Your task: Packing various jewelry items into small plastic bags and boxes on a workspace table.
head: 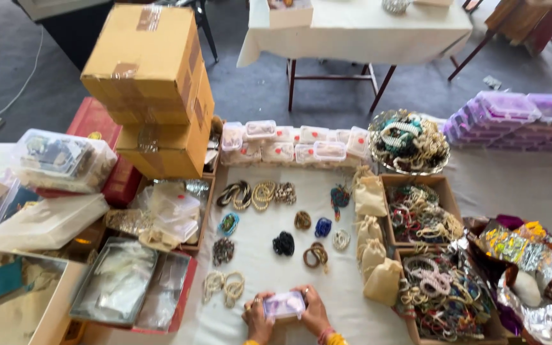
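Both my hands, left (257, 321) and right (315, 313), fingers clamped on small clear box (283, 305); a slip risks dropping it onto bead coils (223, 284) just left.

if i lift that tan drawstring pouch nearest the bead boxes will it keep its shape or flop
The tan cloth pouch would probably sag: its fabric looks soft and wrinkled. It seems light, bulging only gently. Lying slumped against a cardboard box, it is unlikely to roll.

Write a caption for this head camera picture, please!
Both hands, left hand and right hand, hold a small clear box over a bead-covered table.
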